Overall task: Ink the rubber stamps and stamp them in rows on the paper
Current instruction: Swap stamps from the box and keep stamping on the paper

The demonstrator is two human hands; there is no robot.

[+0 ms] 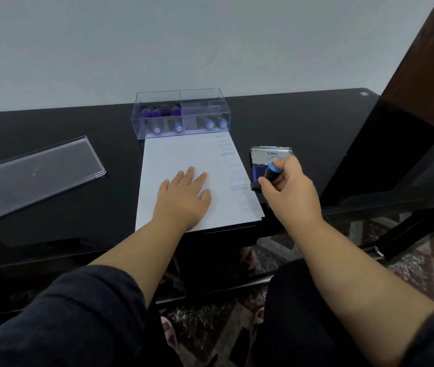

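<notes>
A person's left hand [184, 193] lies flat, fingers spread, on the white paper [181, 154] at the black bench's [65, 207] front edge. The right hand [287, 181] grips a blue-capped rubber stamp [271, 172], tilted over the open ink pad [259, 172] just right of the sheet. Blue impressions [228, 151] run down the paper's right margin. Further stamps [177, 127] sit in a clear box [181, 112] behind; its lid [33, 173] lies left.
</notes>
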